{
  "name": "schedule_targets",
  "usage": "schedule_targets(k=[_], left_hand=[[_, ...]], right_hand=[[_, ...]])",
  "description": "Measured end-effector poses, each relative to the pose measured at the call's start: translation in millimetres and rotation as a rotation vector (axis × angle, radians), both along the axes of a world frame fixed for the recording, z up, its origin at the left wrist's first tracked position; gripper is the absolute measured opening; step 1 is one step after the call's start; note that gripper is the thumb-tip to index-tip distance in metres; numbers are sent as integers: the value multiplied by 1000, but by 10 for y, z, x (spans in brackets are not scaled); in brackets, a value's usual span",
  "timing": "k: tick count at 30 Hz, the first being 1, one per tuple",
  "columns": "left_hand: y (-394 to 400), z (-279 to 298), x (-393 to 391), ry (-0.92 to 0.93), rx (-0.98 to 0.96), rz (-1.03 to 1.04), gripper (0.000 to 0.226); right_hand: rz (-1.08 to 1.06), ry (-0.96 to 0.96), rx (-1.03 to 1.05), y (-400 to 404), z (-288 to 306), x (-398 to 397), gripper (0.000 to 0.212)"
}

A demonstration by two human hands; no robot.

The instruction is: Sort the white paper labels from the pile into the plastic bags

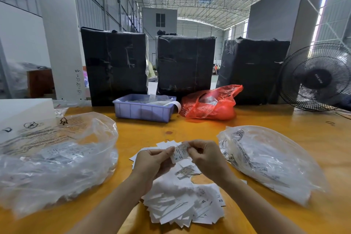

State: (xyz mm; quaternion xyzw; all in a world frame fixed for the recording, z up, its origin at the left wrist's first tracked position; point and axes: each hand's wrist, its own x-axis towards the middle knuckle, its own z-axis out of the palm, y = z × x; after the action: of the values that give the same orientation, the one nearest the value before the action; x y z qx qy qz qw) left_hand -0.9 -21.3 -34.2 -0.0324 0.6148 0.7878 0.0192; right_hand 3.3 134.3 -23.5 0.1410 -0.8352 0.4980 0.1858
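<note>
Both hands, left hand (152, 161) and right hand (204, 157), pinch one label (180, 153) (marked S) above the pile (182, 205).

White labels (182, 203), orange table (190, 127)

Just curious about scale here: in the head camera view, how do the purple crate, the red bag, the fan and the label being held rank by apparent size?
1. fan, though cut off at the edge
2. and 3. purple crate and red bag: look alike, unranked
4. label, smallest despite being nearest, held by both hands
</note>
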Motion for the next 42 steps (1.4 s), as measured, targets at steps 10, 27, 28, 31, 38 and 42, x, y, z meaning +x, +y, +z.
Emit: schedule_targets(k=[10,27,28,31,38,42], left_hand=[[-29,12,-21,-76,79,16,21],[-33,2,-14,11,84,13,34],[-32,0,-13,18,68,14,29],[-31,-12,-11,48,-3,23,20],[-25,-27,-13,114,-120,15,23],[-28,-18,-11,129,-139,-15,23]], right_hand=[[12,-81,-62,45,-42,-71,20],[-39,86,-110,85,-2,-25,9],[-42,94,-86,82,-3,-19,10],[-46,109,-35,75,-13,-14,10],[-45,122,-18,79,-20,-19,9],[-43,115,-12,86,-16,-18,9]])
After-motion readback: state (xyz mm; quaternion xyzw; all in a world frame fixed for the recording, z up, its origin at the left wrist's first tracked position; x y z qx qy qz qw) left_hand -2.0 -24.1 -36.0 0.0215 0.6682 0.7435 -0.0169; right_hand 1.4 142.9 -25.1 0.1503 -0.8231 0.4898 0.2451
